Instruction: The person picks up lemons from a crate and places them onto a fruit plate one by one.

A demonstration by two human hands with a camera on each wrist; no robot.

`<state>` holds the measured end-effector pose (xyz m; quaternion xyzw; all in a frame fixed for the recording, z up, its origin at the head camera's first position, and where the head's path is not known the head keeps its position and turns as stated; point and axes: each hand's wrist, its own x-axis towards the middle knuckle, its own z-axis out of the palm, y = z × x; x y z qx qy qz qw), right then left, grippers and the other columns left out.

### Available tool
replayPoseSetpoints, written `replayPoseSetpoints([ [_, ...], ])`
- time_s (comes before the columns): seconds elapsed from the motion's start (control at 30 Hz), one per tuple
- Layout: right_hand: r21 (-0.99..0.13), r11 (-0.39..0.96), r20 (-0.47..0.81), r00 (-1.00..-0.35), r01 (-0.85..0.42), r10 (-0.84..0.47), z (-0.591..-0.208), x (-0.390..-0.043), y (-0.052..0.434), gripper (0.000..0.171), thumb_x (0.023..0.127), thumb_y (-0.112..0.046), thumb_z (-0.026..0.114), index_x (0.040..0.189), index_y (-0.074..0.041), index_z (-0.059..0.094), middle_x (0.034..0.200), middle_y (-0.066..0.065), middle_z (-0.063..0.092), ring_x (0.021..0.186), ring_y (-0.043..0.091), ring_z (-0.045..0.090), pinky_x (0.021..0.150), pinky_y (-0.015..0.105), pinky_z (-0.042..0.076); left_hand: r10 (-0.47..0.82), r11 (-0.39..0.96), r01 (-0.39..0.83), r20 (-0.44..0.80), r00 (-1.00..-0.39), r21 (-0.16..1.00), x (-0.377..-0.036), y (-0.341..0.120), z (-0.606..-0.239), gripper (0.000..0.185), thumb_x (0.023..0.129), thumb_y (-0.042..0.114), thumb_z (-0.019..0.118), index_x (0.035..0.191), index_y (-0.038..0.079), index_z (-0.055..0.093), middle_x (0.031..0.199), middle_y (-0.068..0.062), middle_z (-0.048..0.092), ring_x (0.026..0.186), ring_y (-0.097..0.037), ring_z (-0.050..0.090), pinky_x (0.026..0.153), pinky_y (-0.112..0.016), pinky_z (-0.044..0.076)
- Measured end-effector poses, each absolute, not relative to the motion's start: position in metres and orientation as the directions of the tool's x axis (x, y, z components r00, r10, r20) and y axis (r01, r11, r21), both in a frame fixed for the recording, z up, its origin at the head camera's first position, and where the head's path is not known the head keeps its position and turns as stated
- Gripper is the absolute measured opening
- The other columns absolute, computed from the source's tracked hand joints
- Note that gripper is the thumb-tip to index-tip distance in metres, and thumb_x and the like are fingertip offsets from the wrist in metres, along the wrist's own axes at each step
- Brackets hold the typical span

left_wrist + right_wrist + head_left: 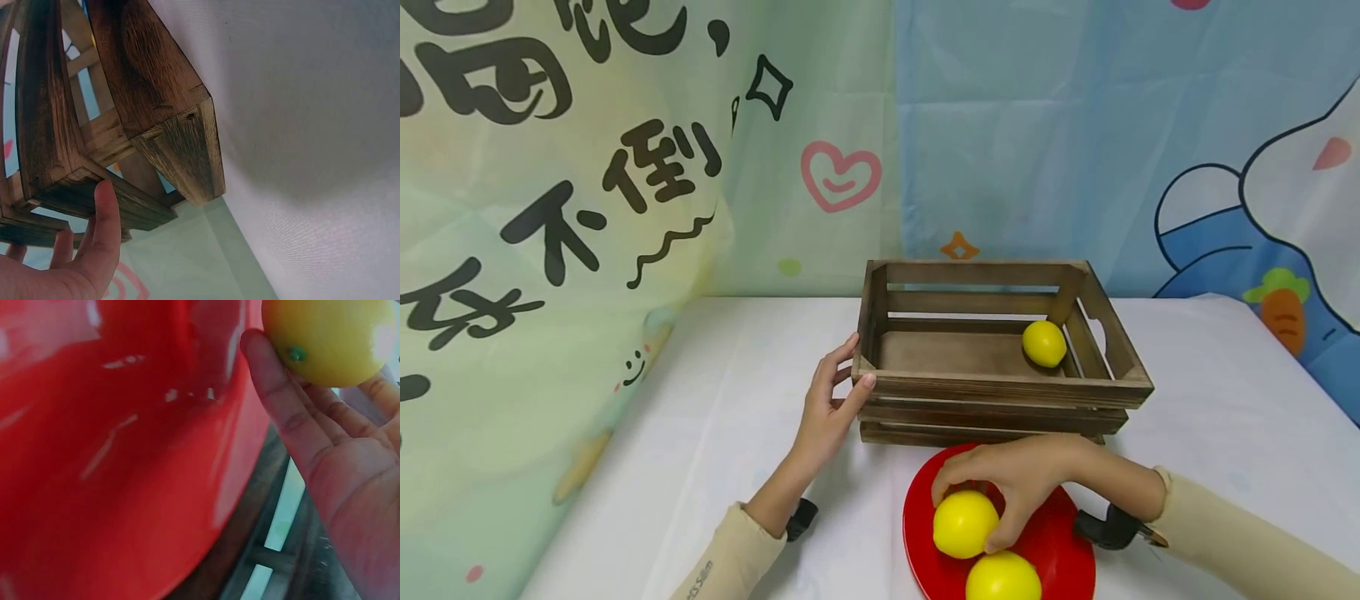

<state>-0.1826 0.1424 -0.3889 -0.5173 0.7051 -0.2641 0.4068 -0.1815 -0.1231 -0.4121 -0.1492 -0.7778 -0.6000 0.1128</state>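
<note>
Lemon (964, 523): smooth, glossy yellow, round, green stem dot.

**Even, soft light; sharp head view, blurred wrist close-ups**

The head view is bright and evenly lit, with diffuse light from above and no hard glare. Soft, short shadows lie on the white counter (1187, 392) under the wooden crate (1000, 392) and beside the left hand (827, 417). Focus holds well across that frame; the printed backdrop (587, 167) bows slightly toward the left edge.

The left wrist view is dimmer: the crate's wood grain is crisp, and a broad grey shadow falls on the cloth below it.

The right wrist view is too close to focus. The red plate (125, 456) smears into soft streaked highlights, and the lemon (331, 337) carries a pale sheen at its right edge.
</note>
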Motion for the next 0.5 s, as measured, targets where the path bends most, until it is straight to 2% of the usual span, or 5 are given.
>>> replayPoseSetpoints([
  [0.27,-0.783,0.313,-0.291,-0.128,-0.538,-0.948,-0.4,-0.183,0.142,0.052,0.081,-0.034,0.073,0.128,-0.025,0.051,0.125,-0.012,0.056,0.111,0.002,0.049,0.092,0.026,0.047,0.093,0.244,0.365,0.353,-0.931,0.899,-0.181,-0.122,-0.412,0.056,0.098,0.021,0.058,0.15,0.027,0.037,0.147,-0.004,0.041,0.124,-0.03,0.051,0.082,-0.04,0.05],
  [0.5,-0.787,0.297,-0.268,-0.135,-0.54,-0.954,-0.404,-0.183,0.14,0.05,0.083,-0.033,0.073,0.127,-0.026,0.051,0.123,-0.013,0.056,0.111,0.002,0.048,0.092,0.026,0.046,0.084,0.246,0.373,0.363,-0.928,0.895,-0.181,-0.121,-0.414,0.057,0.097,0.019,0.06,0.15,0.026,0.038,0.145,-0.006,0.043,0.123,-0.031,0.052,0.082,-0.038,0.051],
])
